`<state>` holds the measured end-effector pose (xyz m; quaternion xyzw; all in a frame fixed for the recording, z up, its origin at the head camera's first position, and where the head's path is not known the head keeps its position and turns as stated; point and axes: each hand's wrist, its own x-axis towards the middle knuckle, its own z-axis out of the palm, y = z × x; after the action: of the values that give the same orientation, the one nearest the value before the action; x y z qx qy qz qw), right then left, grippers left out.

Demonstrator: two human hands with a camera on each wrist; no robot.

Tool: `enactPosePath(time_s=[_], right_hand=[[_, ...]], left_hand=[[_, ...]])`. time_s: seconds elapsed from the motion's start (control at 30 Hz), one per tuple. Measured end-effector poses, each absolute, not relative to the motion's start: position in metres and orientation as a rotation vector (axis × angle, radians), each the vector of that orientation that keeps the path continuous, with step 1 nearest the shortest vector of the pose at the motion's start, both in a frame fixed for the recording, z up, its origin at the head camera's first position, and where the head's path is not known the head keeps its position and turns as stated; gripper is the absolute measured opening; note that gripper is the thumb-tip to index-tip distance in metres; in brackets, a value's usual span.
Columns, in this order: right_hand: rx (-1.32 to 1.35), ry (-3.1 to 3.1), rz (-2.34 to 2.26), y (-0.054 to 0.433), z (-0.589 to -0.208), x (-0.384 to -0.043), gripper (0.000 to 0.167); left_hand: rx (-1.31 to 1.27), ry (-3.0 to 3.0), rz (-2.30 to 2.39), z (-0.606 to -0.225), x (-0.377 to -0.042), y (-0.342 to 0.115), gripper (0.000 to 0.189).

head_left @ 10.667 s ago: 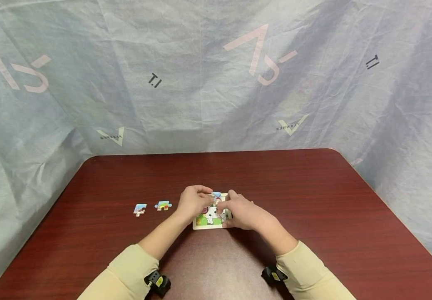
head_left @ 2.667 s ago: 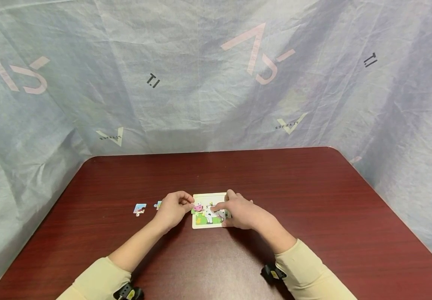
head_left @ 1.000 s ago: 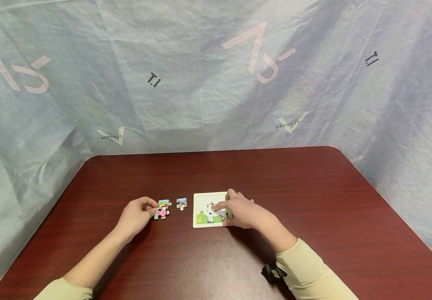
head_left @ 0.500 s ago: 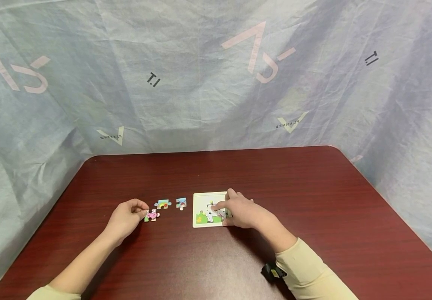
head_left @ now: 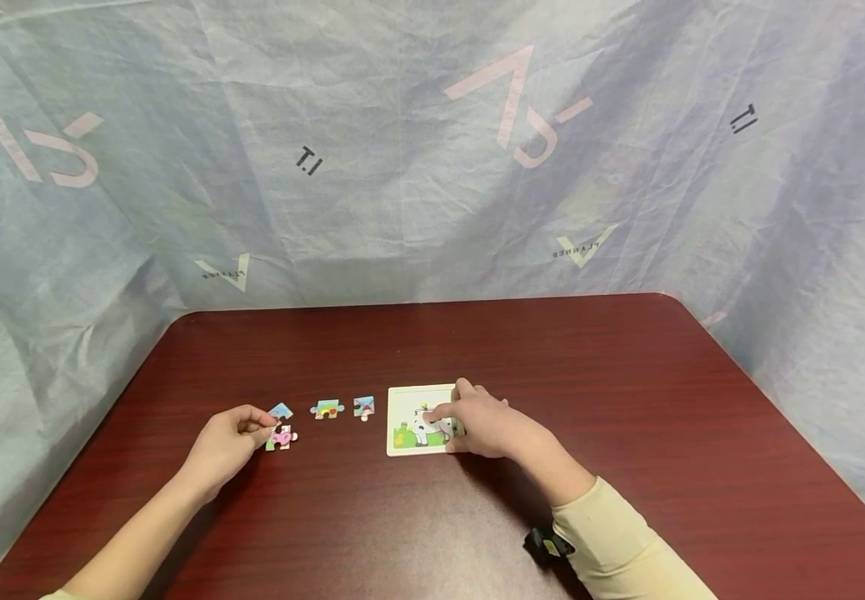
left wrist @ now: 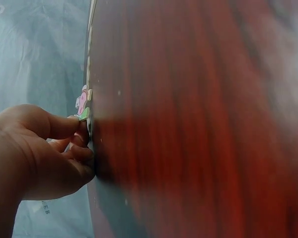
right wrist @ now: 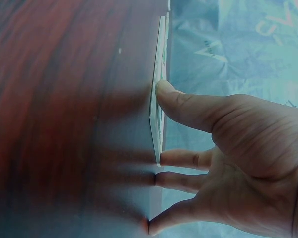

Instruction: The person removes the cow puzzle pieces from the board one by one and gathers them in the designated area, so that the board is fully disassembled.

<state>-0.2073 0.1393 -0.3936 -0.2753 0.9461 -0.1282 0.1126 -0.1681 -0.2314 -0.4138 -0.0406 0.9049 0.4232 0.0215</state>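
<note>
A small white puzzle board (head_left: 401, 398) with a cow picture lies on the dark red table (head_left: 567, 358). My right hand (head_left: 453, 410) rests on the board with straight fingers, the index finger on the cow. In the right wrist view the fingers (right wrist: 181, 106) press against the board's edge (right wrist: 159, 94). Out to the left, my left hand (head_left: 260, 430) pinches a pink puzzle piece (head_left: 282, 437) low over the table. The left wrist view shows that pink puzzle piece (left wrist: 84, 103) held between thumb and fingertips. A blue piece (head_left: 280, 411) lies just beyond it.
Two more loose pieces (head_left: 327, 409) (head_left: 363, 407) lie in a row between the left hand and the board. A wrinkled grey-blue cloth backdrop (head_left: 432, 167) surrounds the table on the far and side edges. A beige sleeve (head_left: 627, 550) covers the right forearm.
My left hand lifted the pink piece off the board and carried it left past the loose pieces, now beside the blue one. The right hand stayed on the board.
</note>
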Motion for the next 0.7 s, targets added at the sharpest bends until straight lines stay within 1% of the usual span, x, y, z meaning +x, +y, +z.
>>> enactPosePath(time_s=[0.43, 0.7], right_hand=[[-0.805, 2.779, -0.377, 0.139, -0.394, -0.207, 0.049], [-0.820, 2.781, -0.377, 0.139, -0.394, -0.206, 0.047]], left_hand=[[-0.040, 2.815, 1.307, -0.418, -0.168, -0.244, 0.010], [-0.042, 2.837, 1.298, -0.418, -0.167, -0.243, 0.009]])
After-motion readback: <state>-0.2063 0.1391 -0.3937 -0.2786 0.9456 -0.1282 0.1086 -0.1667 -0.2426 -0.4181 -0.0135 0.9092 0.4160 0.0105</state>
